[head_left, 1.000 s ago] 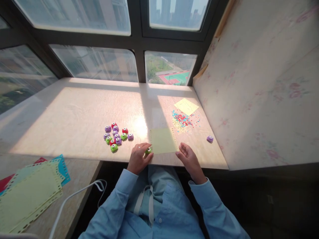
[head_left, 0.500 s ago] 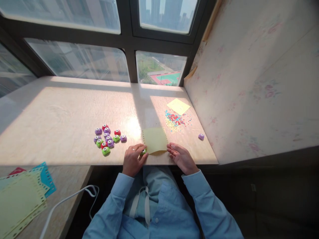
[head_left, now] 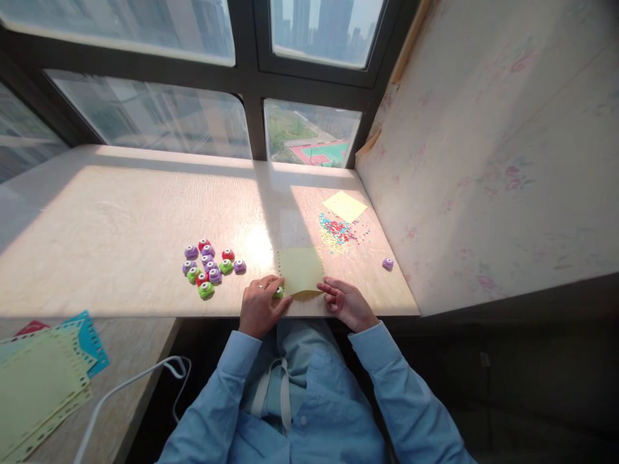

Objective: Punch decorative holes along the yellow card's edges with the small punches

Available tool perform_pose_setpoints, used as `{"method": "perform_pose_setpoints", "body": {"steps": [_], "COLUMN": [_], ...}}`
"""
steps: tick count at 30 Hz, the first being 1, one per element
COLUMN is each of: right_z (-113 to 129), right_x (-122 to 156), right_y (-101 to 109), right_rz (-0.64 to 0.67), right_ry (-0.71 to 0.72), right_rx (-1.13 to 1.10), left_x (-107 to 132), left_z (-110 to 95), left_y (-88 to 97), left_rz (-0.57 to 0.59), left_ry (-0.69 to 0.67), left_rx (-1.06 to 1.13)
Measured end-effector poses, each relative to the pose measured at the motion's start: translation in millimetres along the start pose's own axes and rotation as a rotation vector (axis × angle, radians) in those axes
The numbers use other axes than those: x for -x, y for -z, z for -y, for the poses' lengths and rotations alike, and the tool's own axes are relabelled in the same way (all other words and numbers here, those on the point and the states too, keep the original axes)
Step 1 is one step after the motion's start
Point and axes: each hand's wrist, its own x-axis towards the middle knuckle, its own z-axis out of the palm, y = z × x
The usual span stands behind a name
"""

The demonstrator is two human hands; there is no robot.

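Note:
A pale green paper sheet (head_left: 300,269) with punched edges lies near the table's front edge, its near edge lifted. My left hand (head_left: 261,306) is closed on a small green punch (head_left: 278,292) set against the sheet's near left corner. My right hand (head_left: 345,301) pinches the sheet's near right edge with curled fingers.
A cluster of several purple, red and green punches (head_left: 209,265) sits left of the sheet. Colourful punched confetti (head_left: 337,233) and a yellow sheet (head_left: 345,205) lie behind, a lone purple punch (head_left: 387,263) at right. Stacked coloured sheets (head_left: 43,374) and a white cable (head_left: 126,386) are at lower left. A wall (head_left: 483,161) borders the table's right side.
The sheet has been drawn nearer and its near edge raised off the table. My right hand went from resting beside it to pinching its edge. The left hand stays on the green punch.

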Motion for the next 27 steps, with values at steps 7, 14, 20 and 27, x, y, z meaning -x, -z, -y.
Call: {"method": "perform_pose_setpoints", "body": {"steps": [7,14,20,27], "right_z": [1,15,28,32], "right_x": [-15,-26,-25,-30], "right_y": [3,-2,-3,-2], "right_rz": [0.241,0.244,0.205,0.11], "right_ry": [-0.145,-0.287,-0.181,0.046], "right_rx": [-0.188,-0.037,0.312,0.595], "left_x": [0,1,2,2], "left_z": [-2,-1,-1,-1], "left_y": [1.2,-0.3,1.8,1.3], "left_rz": [0.01,-0.011,0.023,0.03], "left_ry": [0.003,-0.017,-0.015,-0.023], "left_rx": [-0.01,-0.012,-0.001,-0.017]}}
